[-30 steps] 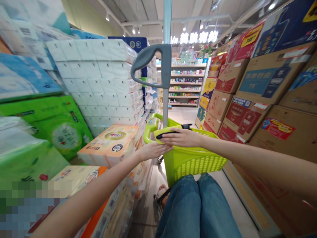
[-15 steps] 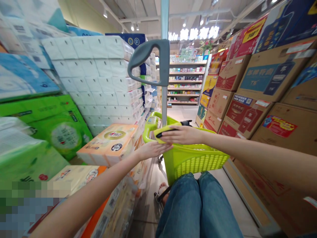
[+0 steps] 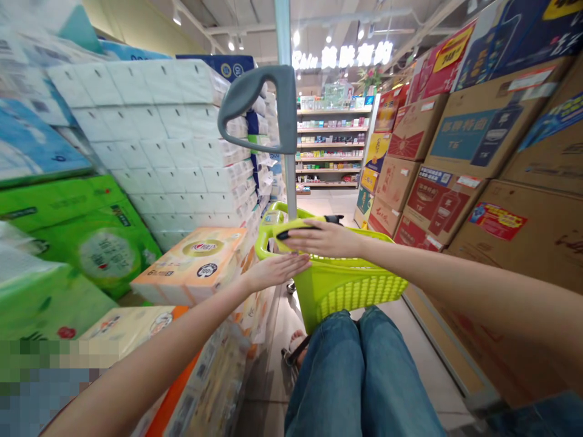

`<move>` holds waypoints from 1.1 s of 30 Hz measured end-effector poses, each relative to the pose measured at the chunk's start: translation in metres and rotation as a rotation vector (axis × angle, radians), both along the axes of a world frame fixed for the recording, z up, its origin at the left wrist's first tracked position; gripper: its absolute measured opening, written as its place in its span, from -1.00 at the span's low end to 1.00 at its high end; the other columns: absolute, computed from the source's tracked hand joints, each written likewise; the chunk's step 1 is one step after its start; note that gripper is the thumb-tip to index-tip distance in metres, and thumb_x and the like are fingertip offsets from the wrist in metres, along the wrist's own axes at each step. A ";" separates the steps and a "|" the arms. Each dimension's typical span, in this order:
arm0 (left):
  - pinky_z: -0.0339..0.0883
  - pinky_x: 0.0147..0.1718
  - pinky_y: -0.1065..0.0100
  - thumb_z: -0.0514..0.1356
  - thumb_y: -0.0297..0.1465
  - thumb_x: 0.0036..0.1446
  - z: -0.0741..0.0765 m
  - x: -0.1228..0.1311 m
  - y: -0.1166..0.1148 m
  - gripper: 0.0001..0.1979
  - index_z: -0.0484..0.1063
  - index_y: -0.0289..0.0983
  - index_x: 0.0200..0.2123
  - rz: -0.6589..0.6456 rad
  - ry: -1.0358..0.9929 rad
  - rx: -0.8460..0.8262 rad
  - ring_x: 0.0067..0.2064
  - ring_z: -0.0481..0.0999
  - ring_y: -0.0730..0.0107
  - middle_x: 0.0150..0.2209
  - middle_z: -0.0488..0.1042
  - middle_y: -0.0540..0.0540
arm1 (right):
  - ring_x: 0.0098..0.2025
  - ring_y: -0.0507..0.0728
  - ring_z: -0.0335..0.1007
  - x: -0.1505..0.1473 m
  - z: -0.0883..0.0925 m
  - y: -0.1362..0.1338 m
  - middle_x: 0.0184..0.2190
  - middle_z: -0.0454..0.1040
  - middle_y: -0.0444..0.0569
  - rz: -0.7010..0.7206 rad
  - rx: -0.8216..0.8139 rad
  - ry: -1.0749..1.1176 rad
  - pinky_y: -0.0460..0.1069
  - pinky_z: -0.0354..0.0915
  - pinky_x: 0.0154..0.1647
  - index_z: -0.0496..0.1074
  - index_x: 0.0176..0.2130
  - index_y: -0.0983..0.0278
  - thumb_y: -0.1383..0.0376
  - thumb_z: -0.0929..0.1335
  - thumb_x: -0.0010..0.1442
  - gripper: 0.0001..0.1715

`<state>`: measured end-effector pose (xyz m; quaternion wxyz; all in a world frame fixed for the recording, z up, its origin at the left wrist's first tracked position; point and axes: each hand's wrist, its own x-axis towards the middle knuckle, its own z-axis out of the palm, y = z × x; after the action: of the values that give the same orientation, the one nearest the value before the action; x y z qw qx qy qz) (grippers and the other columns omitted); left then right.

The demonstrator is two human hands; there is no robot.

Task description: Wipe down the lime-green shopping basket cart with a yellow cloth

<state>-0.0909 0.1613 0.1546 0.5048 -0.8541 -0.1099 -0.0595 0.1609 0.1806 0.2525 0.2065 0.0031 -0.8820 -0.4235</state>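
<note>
The right hand point(image 3: 324, 238) lay with its fingers lightly curled over the front rim of a lime-green plastic shopping basket point(image 3: 353, 291), near a black strip on that rim. The left hand point(image 3: 276, 272) was open, its fingers stretched flat and together, just left of the basket and apparently touching nothing. Beside the hand, left of the basket, sat a cream-and-orange wrapped tissue pack point(image 3: 191, 267) marked "100" in a black circle. Further left rose a stack of white paper-wrapped packs point(image 3: 155, 130). Right of the basket, brown cardboard cartons point(image 3: 455, 142) with red and blue labels were piled, one showing "T6". Ahead of the basket, past a pale tiled floor point(image 3: 330, 203), stood lit store shelves point(image 3: 330, 145) beneath a glowing sign.
</note>
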 end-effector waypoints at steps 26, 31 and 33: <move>0.01 0.35 0.41 -0.05 -0.60 0.28 0.001 0.001 0.002 -0.45 0.16 -0.32 0.33 -0.021 -0.024 -0.009 0.39 0.09 0.51 0.41 0.09 -0.10 | 0.44 0.04 -0.13 -0.007 0.084 0.014 0.38 0.13 -0.27 -0.058 -0.117 0.281 0.14 -0.29 0.51 -0.07 0.41 -0.02 0.44 0.13 0.39 -0.29; -0.02 0.37 0.39 -0.03 -0.58 0.23 -0.006 0.000 0.005 -0.38 0.09 -0.28 0.36 -0.006 -0.021 0.063 0.42 0.02 0.49 0.44 -0.02 -0.10 | 0.43 0.01 -0.05 -0.004 0.000 0.004 0.33 0.23 -0.17 -0.014 0.066 0.081 0.08 -0.42 0.50 0.23 0.30 0.21 0.40 0.15 0.41 -0.48; -0.04 0.37 0.38 -0.02 -0.58 0.21 -0.008 0.001 0.004 -0.35 0.06 -0.25 0.37 0.023 -0.019 0.113 0.43 -0.02 0.48 0.45 -0.06 -0.08 | 0.42 -0.02 -0.03 0.000 -0.014 0.003 0.32 0.25 -0.18 0.025 0.101 -0.050 0.07 -0.39 0.50 0.27 0.26 0.23 0.37 0.15 0.41 -0.51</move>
<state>-0.0898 0.1656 0.1467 0.5517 -0.8224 -0.1208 -0.0682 0.1608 0.1833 0.2382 0.1895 0.0351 -0.8643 -0.4645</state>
